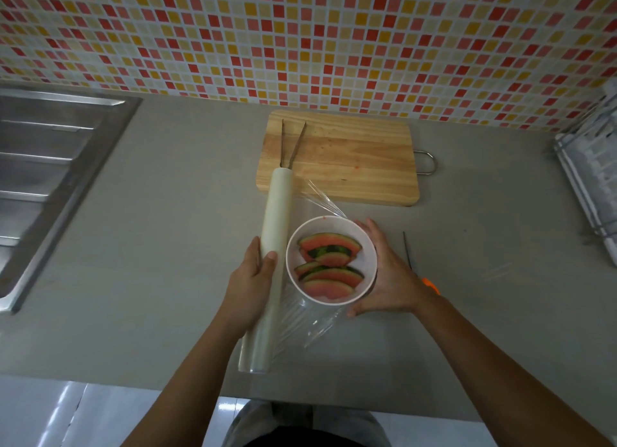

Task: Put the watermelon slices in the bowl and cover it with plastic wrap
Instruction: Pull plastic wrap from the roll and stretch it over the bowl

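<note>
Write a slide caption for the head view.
The left hand grips the plastic wrap roll while the right hand holds the bowl of watermelon slices.

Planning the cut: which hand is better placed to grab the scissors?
Right, probably. The scissors lie just beside the right hand, which cups the bowl; the left hand grips the wrap roll, across the bowl from them.

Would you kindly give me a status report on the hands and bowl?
Left hand grips wrap roll. Right hand cups bowl, watermelon slices inside. Film drawn out at bowl; cover unconfirmed. Scissors lie clear, right.
</note>
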Available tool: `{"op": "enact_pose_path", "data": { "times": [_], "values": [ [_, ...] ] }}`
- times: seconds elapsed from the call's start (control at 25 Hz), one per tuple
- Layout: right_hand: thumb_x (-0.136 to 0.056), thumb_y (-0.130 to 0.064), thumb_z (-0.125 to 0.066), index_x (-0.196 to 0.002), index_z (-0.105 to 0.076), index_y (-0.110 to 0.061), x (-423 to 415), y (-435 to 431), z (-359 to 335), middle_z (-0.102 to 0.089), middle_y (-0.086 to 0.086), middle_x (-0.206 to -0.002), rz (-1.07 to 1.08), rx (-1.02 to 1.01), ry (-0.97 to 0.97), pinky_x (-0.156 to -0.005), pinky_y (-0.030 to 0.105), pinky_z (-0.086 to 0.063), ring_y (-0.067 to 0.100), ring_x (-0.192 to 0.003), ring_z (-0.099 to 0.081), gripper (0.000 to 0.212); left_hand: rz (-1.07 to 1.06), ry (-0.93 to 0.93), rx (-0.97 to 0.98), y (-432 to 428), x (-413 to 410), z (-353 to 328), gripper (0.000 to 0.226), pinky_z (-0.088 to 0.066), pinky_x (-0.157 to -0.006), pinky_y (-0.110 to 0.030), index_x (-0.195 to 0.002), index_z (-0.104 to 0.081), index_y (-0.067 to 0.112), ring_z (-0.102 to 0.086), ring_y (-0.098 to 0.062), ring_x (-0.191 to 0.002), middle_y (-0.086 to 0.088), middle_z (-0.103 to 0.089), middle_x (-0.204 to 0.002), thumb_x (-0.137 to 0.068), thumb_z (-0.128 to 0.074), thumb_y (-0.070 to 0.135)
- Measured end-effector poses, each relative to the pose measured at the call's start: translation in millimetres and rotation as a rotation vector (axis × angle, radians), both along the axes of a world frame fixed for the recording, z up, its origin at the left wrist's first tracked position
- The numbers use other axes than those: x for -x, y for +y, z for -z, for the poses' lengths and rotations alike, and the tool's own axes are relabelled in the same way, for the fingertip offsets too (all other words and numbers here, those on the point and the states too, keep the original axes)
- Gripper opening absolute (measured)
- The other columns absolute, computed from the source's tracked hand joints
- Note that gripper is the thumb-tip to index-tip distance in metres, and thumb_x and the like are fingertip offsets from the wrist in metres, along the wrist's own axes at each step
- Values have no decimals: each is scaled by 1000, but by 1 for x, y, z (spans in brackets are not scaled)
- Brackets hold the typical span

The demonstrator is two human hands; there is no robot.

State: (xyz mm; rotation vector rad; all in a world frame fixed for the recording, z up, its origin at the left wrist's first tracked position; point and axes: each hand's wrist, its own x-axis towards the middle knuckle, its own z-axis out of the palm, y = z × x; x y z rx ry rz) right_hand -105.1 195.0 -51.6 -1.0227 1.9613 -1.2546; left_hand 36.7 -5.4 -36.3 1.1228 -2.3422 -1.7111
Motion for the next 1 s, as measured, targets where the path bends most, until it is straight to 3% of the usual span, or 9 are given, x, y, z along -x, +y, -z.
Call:
{"op": "enact_pose_path", "data": {
  "times": [0.12, 0.28, 0.4, 0.52, 0.64, 0.76, 0.84, 0.88, 1.0],
  "values": [
    [-34, -44, -95, -138, -21, -40, 4, -2, 3, -44, -19, -137, 53, -20, 89, -96, 14, -42, 4, -126, -47, 127, 30, 4, 15, -2, 1, -1, 48, -40, -99, -36, -146, -31, 28, -51, -24, -119, -3, -52, -136, -99, -37, 39],
    [-40, -42, -94, -138, -31, -28, 9, -1, 7, -47, -15, -136, 70, 11, 169, -96, 13, -41, 8, -125, -49, 118, 44, 25, 25, -3, 5, -1, 38, -37, -83, -29, -137, -39, 32, -54, -18, -100, 5, -57, -115, -99, -39, 37],
    [-40, -41, -95, -140, -29, -29, 9, 7, 9, -44, -17, -138, 94, 11, 176, -98, 14, -39, 6, -127, -46, 120, 73, 21, 33, 5, 7, 1, 40, -36, -83, -27, -139, -37, 32, -53, -16, -101, 10, -54, -114, -99, -39, 38],
    [-39, -38, -95, -141, -28, -27, 11, 10, 11, -45, -14, -140, 77, -17, 132, -102, 22, -41, 10, -129, -45, 123, 77, 35, 27, 9, 5, 5, 42, -37, -87, -29, -140, -35, 29, -54, -19, -112, 8, -54, -123, -100, -36, 39],
    [-38, -40, -95, -136, -41, -23, 13, 12, 9, -53, -5, -135, 30, -58, 149, -103, 38, -44, 16, -126, -50, 113, 69, 26, 23, 8, 5, 6, 46, -37, -89, -30, -144, -33, 28, -52, -20, -118, 4, -53, -131, -99, -35, 41],
    [-42, -59, -85, -144, -28, -15, 13, 17, 10, -24, 9, -153, 27, -453, 469, -114, 49, -22, 32, -142, -20, 125, 73, 8, 28, 6, 6, 6, 51, -38, -96, -33, -146, -30, 27, -49, -22, -124, 4, -50, -137, -98, -36, 43],
    [-55, -46, -82, -149, -9, -14, 19, 26, 3, 6, 11, -156, 38, -751, 412, -118, 43, -4, 31, -145, 10, 124, 74, -11, 30, 5, 5, 7, 55, -36, -106, -38, -149, -26, 26, -46, -23, -128, -1, -46, -145, -98, -36, 44],
    [-65, -31, -78, -149, -5, -10, 24, 31, -4, 12, 14, -157, 62, -827, 347, -117, 39, -3, 29, -145, 12, 113, 73, -5, 32, 5, 5, 6, 54, -36, -105, -37, -149, -26, 26, -46, -23, -128, 0, -46, -145, -98, -36, 43],
    [-87, -6, -50, -147, -18, -3, 28, 32, -26, -13, 16, -157, 403, -559, 229, -114, 27, -13, 25, -145, -13, 68, 66, 22, 32, 7, 6, 3, 50, -34, -93, -27, -146, -29, 27, -48, -16, -120, 11, -47, -129, -99, -37, 41]
  ]
}}
